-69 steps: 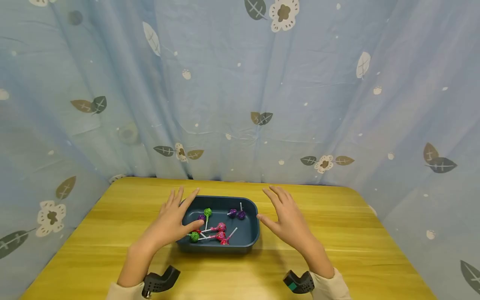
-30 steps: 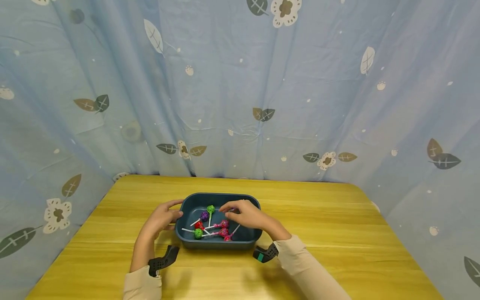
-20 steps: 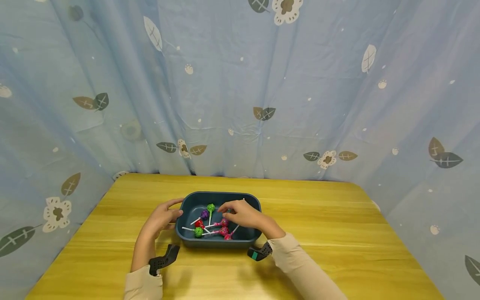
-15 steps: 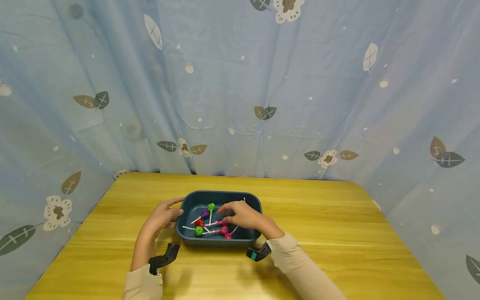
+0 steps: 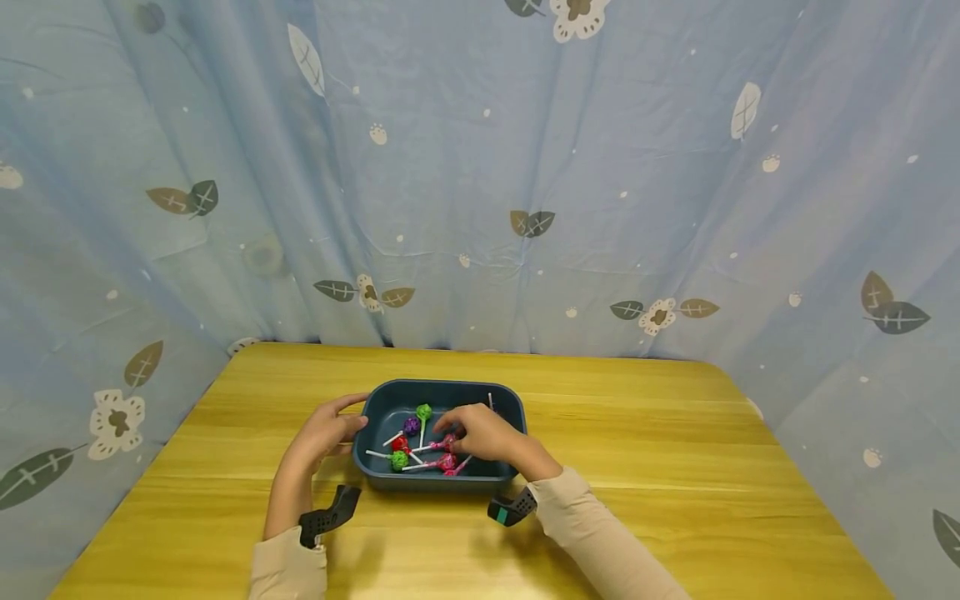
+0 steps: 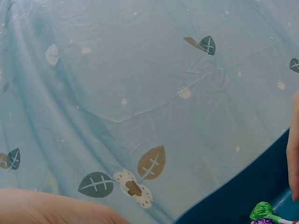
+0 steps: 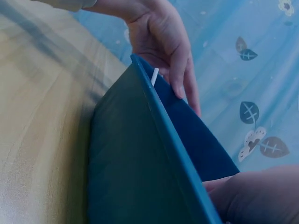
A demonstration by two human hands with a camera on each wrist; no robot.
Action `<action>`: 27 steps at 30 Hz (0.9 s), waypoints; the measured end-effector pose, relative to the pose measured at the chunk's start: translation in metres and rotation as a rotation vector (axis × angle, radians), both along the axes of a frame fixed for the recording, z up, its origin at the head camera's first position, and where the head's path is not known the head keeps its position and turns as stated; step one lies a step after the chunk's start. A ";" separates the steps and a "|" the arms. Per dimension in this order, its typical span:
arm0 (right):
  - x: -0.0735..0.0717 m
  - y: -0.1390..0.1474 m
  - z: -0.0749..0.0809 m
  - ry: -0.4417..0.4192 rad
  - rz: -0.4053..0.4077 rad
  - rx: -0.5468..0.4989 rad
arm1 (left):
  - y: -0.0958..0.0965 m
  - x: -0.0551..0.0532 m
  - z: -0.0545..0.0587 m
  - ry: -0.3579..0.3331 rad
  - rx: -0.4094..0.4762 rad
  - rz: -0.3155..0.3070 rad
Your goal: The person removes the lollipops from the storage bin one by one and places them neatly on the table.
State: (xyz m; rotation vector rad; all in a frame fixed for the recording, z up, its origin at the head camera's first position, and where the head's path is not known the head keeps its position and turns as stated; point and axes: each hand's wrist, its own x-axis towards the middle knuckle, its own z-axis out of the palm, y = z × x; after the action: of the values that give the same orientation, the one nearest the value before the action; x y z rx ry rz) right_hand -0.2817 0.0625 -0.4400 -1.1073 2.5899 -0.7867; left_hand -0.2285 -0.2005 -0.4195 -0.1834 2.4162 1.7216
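In the head view a dark blue box (image 5: pixel 382 481) holds several lollipops. My left hand (image 5: pixel 322 432) grips its left end; in the right wrist view the thumb of that left hand (image 7: pixel 161 39) lies over the inner wall, with fingers outside. My right hand (image 5: pixel 483 431) reaches down into the box, thumb and index finger spread around a pink lollipop (image 5: pixel 449 442). Whether they press on it is unclear. Just below lies another pink lollipop (image 5: pixel 447 461). Left of these are a red lollipop (image 5: pixel 400 443), two green ones and a purple lollipop (image 5: pixel 412 426).
A lollipop stick (image 5: pixel 491 401) pokes up at the box's back right, its candy mostly behind my right hand. The box stands on a yellow wooden table (image 5: pixel 637 467). A blue patterned curtain (image 5: pixel 450 167) hangs behind and at both sides.
Both hands were raised beside the box; the left came to its left end, the right moved into it. Lately the right hand has lowered over the pink lollipops, and the lower one shifted slightly left.
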 end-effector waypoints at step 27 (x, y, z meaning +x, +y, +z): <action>0.019 0.023 0.017 0.015 -0.070 -0.211 | 0.005 0.000 0.002 0.002 -0.020 0.026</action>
State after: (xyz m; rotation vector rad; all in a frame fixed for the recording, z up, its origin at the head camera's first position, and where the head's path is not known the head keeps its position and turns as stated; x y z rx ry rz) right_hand -0.2631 0.0860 -0.4230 -1.0850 2.6176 -1.0929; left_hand -0.2282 -0.1956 -0.4176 -0.2172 2.4437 1.7092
